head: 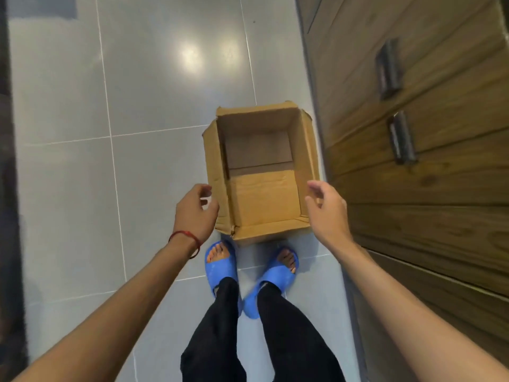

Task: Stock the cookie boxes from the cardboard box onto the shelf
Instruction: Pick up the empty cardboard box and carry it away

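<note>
Head view, looking down. Grey tiled floor point(137, 106) at left. Left hand point(197, 208), red thread point(185, 238) on its wrist, fingers loosely curled and holding nothing, lies beside the left wall of the cardboard box point(264, 198) — contact cannot be told. The box stands on the floor just ahead of blue slippers point(221, 271), top open, bare inner floor showing. Right hand point(326, 210), fingers relaxed and parted, empty, hovers at the box's right rim. Wooden cabinet doors point(429, 188) with metal handles point(388, 68) close the far right.

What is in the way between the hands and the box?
Nothing visible. The left hand and right hand are near the two sides of the box, holding nothing. The box is open and looks empty.
</note>
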A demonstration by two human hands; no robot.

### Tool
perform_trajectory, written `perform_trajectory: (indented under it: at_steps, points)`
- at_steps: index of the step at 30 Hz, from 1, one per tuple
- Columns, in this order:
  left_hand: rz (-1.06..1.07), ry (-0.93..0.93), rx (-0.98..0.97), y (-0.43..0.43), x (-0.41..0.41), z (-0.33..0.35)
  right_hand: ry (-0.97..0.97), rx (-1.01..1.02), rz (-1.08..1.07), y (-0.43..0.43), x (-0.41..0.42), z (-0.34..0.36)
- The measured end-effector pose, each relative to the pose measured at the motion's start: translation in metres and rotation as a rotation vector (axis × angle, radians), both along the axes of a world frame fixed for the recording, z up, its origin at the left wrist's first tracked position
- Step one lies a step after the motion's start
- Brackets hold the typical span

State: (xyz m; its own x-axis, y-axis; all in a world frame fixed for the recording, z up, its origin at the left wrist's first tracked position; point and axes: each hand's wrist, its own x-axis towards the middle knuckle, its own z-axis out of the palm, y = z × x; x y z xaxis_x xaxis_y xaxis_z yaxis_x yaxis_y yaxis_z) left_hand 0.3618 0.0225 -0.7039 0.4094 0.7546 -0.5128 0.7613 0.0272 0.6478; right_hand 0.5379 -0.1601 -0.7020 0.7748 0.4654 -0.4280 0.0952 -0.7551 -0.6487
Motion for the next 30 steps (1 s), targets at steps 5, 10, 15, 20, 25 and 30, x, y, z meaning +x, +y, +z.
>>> perform_trajectory:
  at_steps: [5, 10, 15, 20, 25, 30]
  points:
    - [-0.073, 0.054, 0.069, 0.013, 0.027, -0.141, -0.104, -0.100, 0.032, 0.005, 0.034, -0.136]
    - [-0.094, 0.032, 0.110, 0.020, 0.055, -0.232, -0.260, -0.110, 0.041, 0.012, 0.068, -0.223]
    - [-0.103, 0.101, 0.142, 0.019, 0.067, -0.266, -0.285, -0.145, 0.034, 0.013, 0.083, -0.257]
    - [-0.128, 0.141, 0.118, 0.023, 0.061, -0.234, -0.215, -0.138, 0.056, 0.010, 0.075, -0.231]
    - [-0.198, 0.211, 0.144, 0.023, 0.043, -0.154, -0.165, -0.163, 0.062, 0.000, 0.053, -0.153]
    - [-0.263, 0.214, 0.127, 0.018, 0.026, -0.034, -0.135, -0.161, 0.043, -0.012, 0.023, -0.044]
